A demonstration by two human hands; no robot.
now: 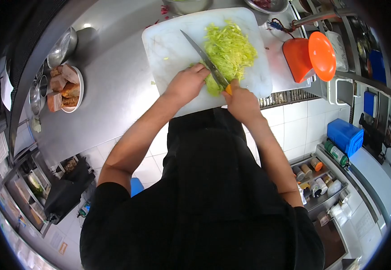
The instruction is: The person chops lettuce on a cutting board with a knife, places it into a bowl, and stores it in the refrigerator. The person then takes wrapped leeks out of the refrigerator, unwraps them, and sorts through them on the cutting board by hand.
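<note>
A white cutting board (168, 42) lies on the steel counter, with a loose heap of pale green shredded lettuce (231, 51) on its right half. My right hand (244, 104) is closed around the yellow handle of a kitchen knife (203, 55), whose long blade slants up and left across the board, along the heap's left side. My left hand (187, 84) has its fingers curled together close to the blade's left face, against a small bunch of lettuce (213, 86) near the handle. The fingertips of my left hand are partly hidden.
An orange kitchen scale (299, 58) stands right of the board. Metal bowls (186, 5) sit beyond its far edge, one at the upper right with dark red contents. Far left are a white plate (81, 90) with browned chunks and a steel bowl (62, 47). A blue bin (344, 136) stands lower right.
</note>
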